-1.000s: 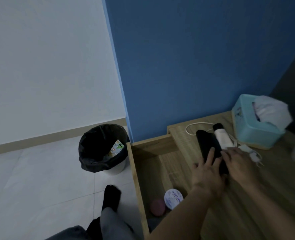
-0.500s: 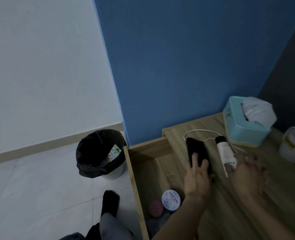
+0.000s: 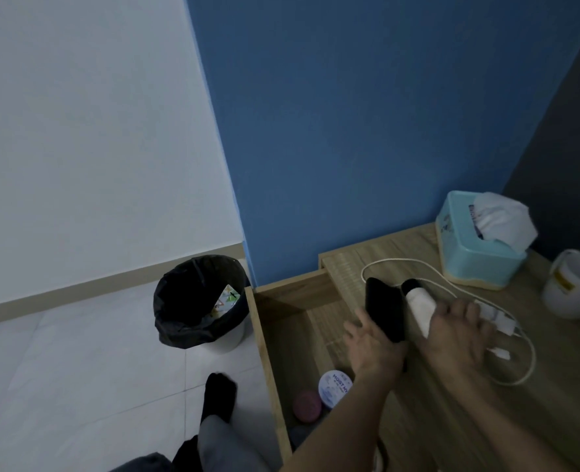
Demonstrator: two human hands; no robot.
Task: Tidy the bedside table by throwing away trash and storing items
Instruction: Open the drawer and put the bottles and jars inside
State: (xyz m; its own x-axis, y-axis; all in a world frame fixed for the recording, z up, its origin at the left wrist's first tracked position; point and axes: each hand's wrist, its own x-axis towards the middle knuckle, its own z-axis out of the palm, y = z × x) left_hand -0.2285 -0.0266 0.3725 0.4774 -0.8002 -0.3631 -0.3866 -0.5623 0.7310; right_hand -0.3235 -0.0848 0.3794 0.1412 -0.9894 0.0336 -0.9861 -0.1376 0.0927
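Note:
On the wooden bedside table (image 3: 554, 396) lies a black folded cloth item (image 3: 383, 306) at the left edge, above the open drawer (image 3: 264, 352). My left hand (image 3: 372, 347) grips its near end, thumb on the left, fingers hidden behind it. Beside it lies a white tube with a black cap (image 3: 417, 301). My right hand (image 3: 458, 332) rests over the tube's near end, blurred, its fingers spread toward a white charger plug (image 3: 497, 316) and its looped cable (image 3: 400, 264). The black-lined trash bin (image 3: 200, 301) stands on the floor to the left with a wrapper inside.
The drawer holds a round white jar (image 3: 334, 388) and a pink round lid (image 3: 307, 405). A teal tissue box (image 3: 475, 247) stands at the table's back, a white container (image 3: 574, 287) at the right. My socked foot (image 3: 218, 396) is on the tiled floor. A blue wall is behind.
My left hand went from lying flat on the black item to gripping its near end. My right hand moved from the table beside the tube onto the tube and toward the charger.

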